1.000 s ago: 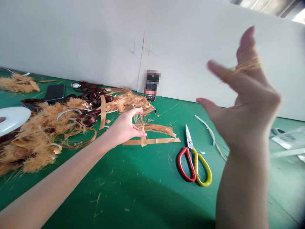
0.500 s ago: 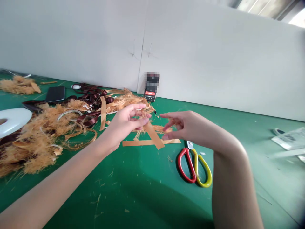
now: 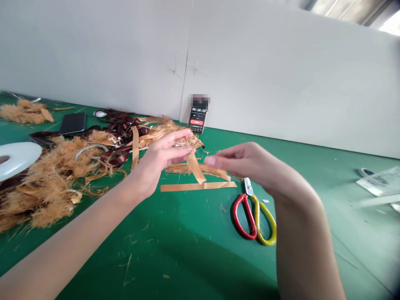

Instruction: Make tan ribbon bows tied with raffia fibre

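My left hand point(image 3: 159, 160) pinches a bunch of pale fibres point(image 3: 184, 143) together with the top of a short tan ribbon strip point(image 3: 195, 168), which hangs down and slants to the right. My right hand point(image 3: 243, 162) is just right of that strip, its fingertips drawn together and close to it without clearly touching. Below the hands, a long tan strip point(image 3: 198, 187) lies flat on the green mat point(image 3: 187, 237), with a loose fibre bundle point(image 3: 184, 168) above it. Scissors with red and yellow handles point(image 3: 253, 218) lie under my right wrist.
A large heap of shaggy tan fibre point(image 3: 46, 179) covers the mat's left side, with dark red ribbon point(image 3: 120, 125) behind it. A white tape roll point(image 3: 15, 155), a dark phone point(image 3: 73, 123), a timer phone point(image 3: 197, 119) against the white wall point(image 3: 265, 75) and papers point(image 3: 378, 181) also stand about.
My right hand has moved slightly left, and its fingers have closed from spread to drawn together. My left hand has lifted a little, and the short strip now hangs shorter and steeper.
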A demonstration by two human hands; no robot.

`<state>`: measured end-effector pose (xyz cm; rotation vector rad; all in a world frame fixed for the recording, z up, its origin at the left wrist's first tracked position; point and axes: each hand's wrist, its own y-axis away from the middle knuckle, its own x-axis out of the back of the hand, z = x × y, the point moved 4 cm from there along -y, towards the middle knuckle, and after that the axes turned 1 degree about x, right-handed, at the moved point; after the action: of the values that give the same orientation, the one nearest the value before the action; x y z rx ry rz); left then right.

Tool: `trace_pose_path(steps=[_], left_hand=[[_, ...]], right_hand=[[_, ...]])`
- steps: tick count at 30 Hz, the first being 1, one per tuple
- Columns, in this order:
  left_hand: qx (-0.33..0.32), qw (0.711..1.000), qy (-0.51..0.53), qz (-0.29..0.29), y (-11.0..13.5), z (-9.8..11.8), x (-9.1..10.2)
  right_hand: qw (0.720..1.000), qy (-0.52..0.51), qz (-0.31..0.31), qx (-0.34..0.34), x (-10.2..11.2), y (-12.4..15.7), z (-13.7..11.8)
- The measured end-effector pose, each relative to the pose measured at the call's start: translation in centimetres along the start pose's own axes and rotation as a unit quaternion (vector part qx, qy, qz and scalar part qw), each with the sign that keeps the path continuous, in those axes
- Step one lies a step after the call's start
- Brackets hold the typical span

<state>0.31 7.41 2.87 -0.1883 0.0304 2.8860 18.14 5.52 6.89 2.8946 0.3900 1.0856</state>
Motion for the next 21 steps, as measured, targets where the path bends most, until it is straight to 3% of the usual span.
trace_pose_path(steps=[7,13,15,21], left_hand=[[0.020,0.989,0.148,-0.022,0.2,0.1,-0.5],[0.042,0.978,0.202,-0.006,0.0,0.2,-0.2],[0.048,0.972,0.230,-0.008,-0.1,0.2,-0.2],[0.058,0.955,0.289,0.000,0.0,0.2,-0.5]], right_hand=[[0.999,0.003,-0.028,-0.036,-2.8,-1.8,0.9],[0.997,0.017,0.074,0.000,-1.6,-1.5,0.4],[0.996,0.013,0.082,0.017,-1.5,-1.3,0.0],[0.997,-0.058,-0.020,0.037,-2.4,-1.4,-0.3]])
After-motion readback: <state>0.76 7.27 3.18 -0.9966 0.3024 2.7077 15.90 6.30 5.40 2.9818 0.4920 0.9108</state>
